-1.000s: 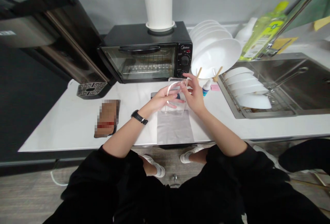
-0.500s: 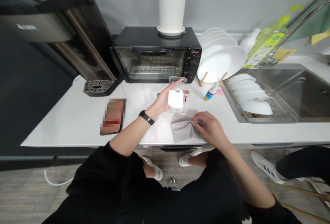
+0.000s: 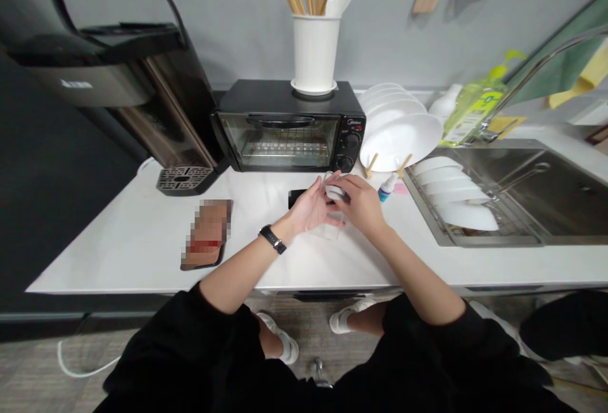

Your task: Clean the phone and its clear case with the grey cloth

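Fingers point(image 3: 332, 180) before toaster oven point(image 3: 289, 128)

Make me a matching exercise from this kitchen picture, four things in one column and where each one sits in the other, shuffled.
Things:
1. white utensil holder
2. toaster oven
3. clear case
4. small dropper bottle

Places:
A. between the left hand and right hand
B. on the counter, beside the wooden plate rack
C. on top of the toaster oven
D. on the counter, against the wall

Pairs: 1-C, 2-D, 3-A, 4-B
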### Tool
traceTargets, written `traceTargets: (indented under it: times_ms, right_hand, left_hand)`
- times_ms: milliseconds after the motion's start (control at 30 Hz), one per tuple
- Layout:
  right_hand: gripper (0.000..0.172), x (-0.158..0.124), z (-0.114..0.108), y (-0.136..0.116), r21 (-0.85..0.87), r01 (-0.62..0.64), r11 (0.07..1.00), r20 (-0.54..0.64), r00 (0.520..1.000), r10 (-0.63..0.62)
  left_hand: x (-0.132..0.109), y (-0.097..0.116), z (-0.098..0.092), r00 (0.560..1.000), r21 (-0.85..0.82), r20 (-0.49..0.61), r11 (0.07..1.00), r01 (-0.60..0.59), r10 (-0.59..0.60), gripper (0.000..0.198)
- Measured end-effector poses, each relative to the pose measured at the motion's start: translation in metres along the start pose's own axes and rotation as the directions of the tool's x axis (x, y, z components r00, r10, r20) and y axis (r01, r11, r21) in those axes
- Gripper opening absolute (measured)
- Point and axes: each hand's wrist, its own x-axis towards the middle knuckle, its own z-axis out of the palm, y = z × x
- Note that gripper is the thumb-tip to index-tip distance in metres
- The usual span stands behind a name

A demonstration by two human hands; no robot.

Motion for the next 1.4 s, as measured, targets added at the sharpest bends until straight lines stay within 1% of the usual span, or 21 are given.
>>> traceTargets:
  times_ms: [67, 167, 233, 300, 333, 433, 500, 633, 733, 800, 867, 933, 1000, 1067, 1133, 1233, 1300, 1400]
  right_hand:
    - [0.035, -0.005, 0.009, 0.001, -0.018, 0.044, 0.999, 0.013, 0.999, -0.044]
    - [0.046, -0.012, 0.009, 0.0, -0.126, 0.066, 0.99, 0.036, 0.997, -0.062]
    - [0.055, -0.012, 0.009, -0.002, -0.179, 0.071, 0.981, 0.06, 0.996, -0.061]
    - [0.064, -0.009, 0.011, -0.005, -0.165, 0.087, 0.982, 0.092, 0.993, -0.072]
    - [0.065, -0.007, 0.013, -0.007, -0.142, 0.094, 0.986, 0.104, 0.991, -0.079]
    - [0.06, -0.006, 0.018, -0.013, -0.081, 0.109, 0.991, 0.127, 0.987, -0.098]
    - [0.055, -0.011, 0.019, -0.018, -0.052, 0.133, 0.99, 0.15, 0.981, -0.124]
    - [0.054, -0.035, 0.017, -0.03, -0.011, 0.232, 0.973, 0.227, 0.948, -0.223]
    - [0.056, -0.059, 0.013, -0.038, -0.059, 0.249, 0.967, 0.264, 0.938, -0.226]
    - [0.061, -0.074, 0.011, -0.043, -0.143, 0.233, 0.962, 0.274, 0.943, -0.188]
    - [0.07, -0.083, 0.01, -0.047, -0.248, 0.196, 0.949, 0.26, 0.957, -0.13]
    - [0.08, -0.086, 0.01, -0.048, -0.329, 0.14, 0.934, 0.224, 0.972, -0.068]
    - [0.088, -0.083, 0.012, -0.046, -0.365, 0.081, 0.927, 0.179, 0.984, -0.015]
    - [0.094, -0.074, 0.015, -0.04, -0.364, 0.024, 0.931, 0.132, 0.991, 0.027]
    - [0.094, -0.063, 0.019, -0.033, -0.34, -0.031, 0.94, 0.091, 0.994, 0.066]
    - [0.092, -0.049, 0.025, -0.026, -0.274, -0.091, 0.957, 0.065, 0.991, 0.113]
    - [0.093, -0.042, 0.03, -0.026, -0.229, -0.131, 0.965, 0.058, 0.987, 0.148]
    - [0.1, -0.032, 0.035, -0.033, -0.207, -0.175, 0.963, 0.042, 0.981, 0.187]
  left_hand:
    - [0.0, 0.001, 0.001, 0.999, -0.014, -0.035, 1.0, -0.02, 0.019, 0.068]
    - [0.001, 0.002, 0.004, 0.998, -0.048, -0.058, 0.999, -0.018, 0.016, 0.064]
    - [0.002, 0.001, 0.005, 0.998, -0.057, -0.065, 0.998, 0.0, -0.004, 0.066]
    - [0.004, 0.0, 0.005, 0.997, -0.03, -0.077, 1.0, 0.001, -0.004, 0.068]
    - [0.005, -0.002, 0.004, 0.996, -0.006, -0.088, 1.0, -0.006, 0.005, 0.069]
    - [0.006, -0.003, 0.002, 0.989, 0.047, -0.134, 0.998, -0.05, 0.056, 0.068]
    - [0.004, -0.002, 0.0, 0.985, 0.063, -0.145, 0.995, -0.081, 0.089, 0.069]
    - [-0.003, 0.007, 0.002, 0.986, 0.03, -0.121, 0.994, -0.11, 0.112, 0.074]
    - [-0.005, 0.012, 0.005, 0.975, -0.031, -0.157, 0.985, -0.167, 0.16, 0.074]
    - [-0.005, 0.013, 0.007, 0.964, -0.075, -0.174, 0.974, -0.214, 0.199, 0.071]
    - [-0.005, 0.012, 0.009, 0.962, -0.132, -0.171, 0.963, -0.236, 0.212, 0.068]
    - [-0.005, 0.009, 0.012, 0.97, -0.174, -0.147, 0.96, -0.217, 0.193, 0.066]
    - [-0.005, 0.005, 0.015, 0.979, -0.182, -0.121, 0.966, -0.184, 0.164, 0.066]
    - [-0.004, -0.001, 0.016, 0.987, -0.184, -0.085, 0.971, -0.153, 0.139, 0.066]
    - [-0.002, -0.006, 0.016, 0.993, -0.191, -0.055, 0.975, -0.11, 0.102, 0.063]
    - [0.003, -0.01, 0.014, 0.997, -0.228, -0.072, 0.973, -0.032, 0.016, 0.06]
    - [0.005, -0.012, 0.014, 0.996, -0.289, -0.095, 0.957, -0.025, -0.003, 0.058]
    - [0.008, -0.014, 0.02, 0.998, -0.397, -0.066, 0.918, -0.021, -0.006, 0.058]
